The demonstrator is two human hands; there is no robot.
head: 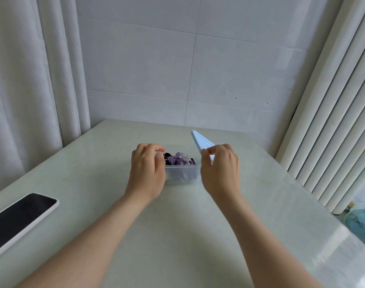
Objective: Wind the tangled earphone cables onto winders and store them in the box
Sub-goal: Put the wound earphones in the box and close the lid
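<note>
Your left hand (pixel 147 169) curls round the left end of the clear box (pixel 181 173) at mid-table (pixel 177 235), with purple and black earphone cables (pixel 177 160) heaped inside. Your right hand (pixel 220 171) pinches the pale blue lid (pixel 201 140), which is tilted up just beside the box's right end. A phone (pixel 19 217) lies at far left.

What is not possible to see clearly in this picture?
Head view only.
- Contents of the box: purple and black heap, too small to tell cables from winders; the left hand covers its left end.
- Blue lid: near end hidden by the right hand holding it.
- Phone: cut by the left edge.
- Fan: cut by the right edge.
</note>
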